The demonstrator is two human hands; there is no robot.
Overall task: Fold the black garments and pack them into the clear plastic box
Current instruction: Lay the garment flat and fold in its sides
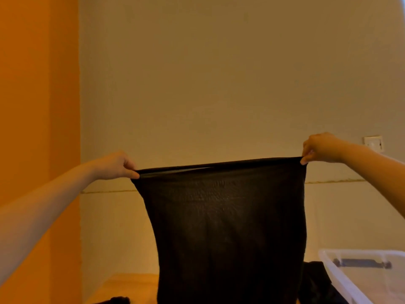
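The person's left hand [119, 165] and right hand [317, 148] are pinching, fingers clamped, the top corners of a black garment [225, 227], which is hanging stretched above the bench [131, 286] beside the clear plastic box [368, 279].

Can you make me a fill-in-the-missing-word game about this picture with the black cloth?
1. Both hands, the left hand and the right hand, hold up a garment that is ____ in colour.
2. The hands pinch the garment by its ____ edge.
3. The clear box sits at the bottom ____ of the picture.
4. The strip of wall on the far left is ____.

Missing words: black; top; right; orange
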